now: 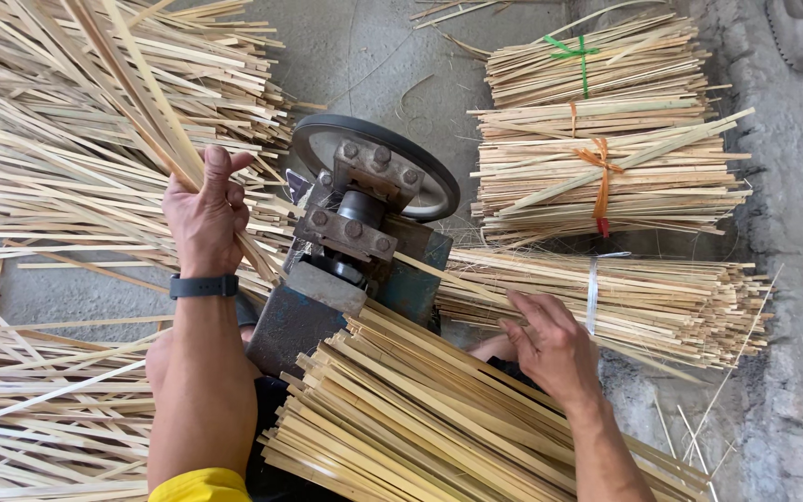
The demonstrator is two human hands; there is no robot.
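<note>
The person's left hand is raised over the heap at the left, its fingers curled tight into a fist around a few long bamboo strips that slant up and away toward the top left corner; the thumb lies pressed along the strips, pointing up. A dark wristband sits just below that hand. The right hand is lower and to the right, its fingers loosely spread and stretched flat, fingertips resting on the upper edge of a stack of cut slats that lies across the person's lap; it grips nothing that I can see. Between the two hands stands a small machine of grey and blue metal with bolted plates and a black-rimmed wheel at its far side. Beyond the right hand lies a bundle tied with a white band, and further off are more bundles, tied in orange and green, on the concrete floor.
</note>
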